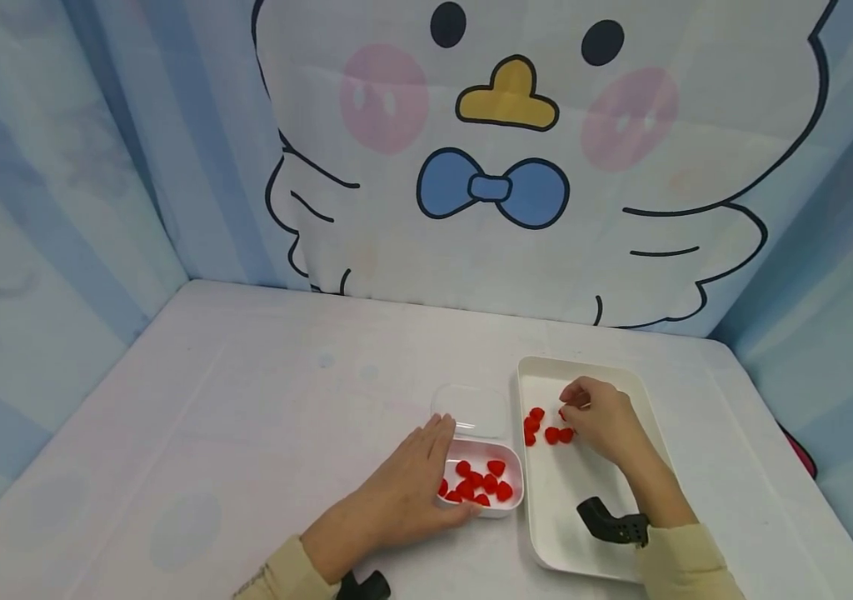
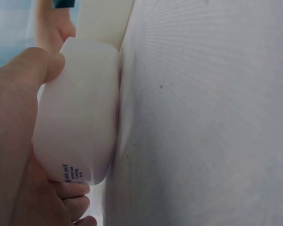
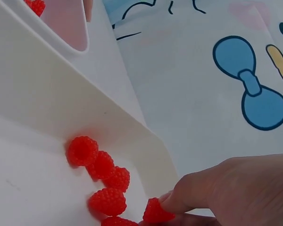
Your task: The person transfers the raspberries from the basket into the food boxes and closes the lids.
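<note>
My left hand (image 1: pixel 413 477) holds a small white plastic box (image 1: pixel 500 510) by its left side, thumb along the near wall and fingers toward the far end. Several red raspberries (image 1: pixel 476 479) lie inside it. In the left wrist view, the thumb presses the box's wall (image 2: pixel 80 103), which bears small printed text. Over the far part of a white tray (image 1: pixel 569 517), my right hand (image 1: pixel 606 421) pinches one raspberry (image 3: pixel 156 211) between thumb and fingers. More raspberries (image 3: pixel 107 201) lie close by on the tray floor, near its left wall.
A clear plastic lid (image 1: pixel 471 408) lies just behind the box, beside the tray's left rim. All stand on a white-covered table (image 1: pixel 246 400). Printed curtains (image 1: pixel 494 258) enclose the back and both sides. Each wrist wears a black strap mount (image 1: pixel 610 525).
</note>
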Tool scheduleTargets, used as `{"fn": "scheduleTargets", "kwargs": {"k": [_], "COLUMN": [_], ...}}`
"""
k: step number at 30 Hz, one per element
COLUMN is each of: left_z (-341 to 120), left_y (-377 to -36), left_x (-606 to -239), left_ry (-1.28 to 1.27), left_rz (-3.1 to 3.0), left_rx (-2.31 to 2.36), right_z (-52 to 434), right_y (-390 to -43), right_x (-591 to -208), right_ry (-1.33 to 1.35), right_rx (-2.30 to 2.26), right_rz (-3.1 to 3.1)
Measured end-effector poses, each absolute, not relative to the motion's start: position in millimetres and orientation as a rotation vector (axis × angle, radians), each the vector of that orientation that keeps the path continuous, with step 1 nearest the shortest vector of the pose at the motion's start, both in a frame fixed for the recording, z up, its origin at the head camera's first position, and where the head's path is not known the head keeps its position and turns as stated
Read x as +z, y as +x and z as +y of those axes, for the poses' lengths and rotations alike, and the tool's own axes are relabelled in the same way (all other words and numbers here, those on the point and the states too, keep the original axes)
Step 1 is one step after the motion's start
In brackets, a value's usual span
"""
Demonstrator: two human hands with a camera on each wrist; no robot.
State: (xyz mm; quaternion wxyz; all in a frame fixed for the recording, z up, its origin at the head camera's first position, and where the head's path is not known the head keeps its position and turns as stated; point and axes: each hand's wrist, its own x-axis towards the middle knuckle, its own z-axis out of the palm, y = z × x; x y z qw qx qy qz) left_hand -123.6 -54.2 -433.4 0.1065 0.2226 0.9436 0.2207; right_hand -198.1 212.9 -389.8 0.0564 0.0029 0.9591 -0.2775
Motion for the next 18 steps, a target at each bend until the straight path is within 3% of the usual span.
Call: {"fn": "scheduleTargets", "kwargs": {"k": [18], "left_z": [-53.3], "left_y": [-124.1], "left_x": [-432.8], "left_ry": [0.645], "left_rz": [2.775], "left_rx": [0.641], "right_z": [197.1], "right_y": [-180.3], "right_x": [-373.6], "right_ry": [-0.105], "right_rx": [-0.993], "right_rz": [2.921]}}
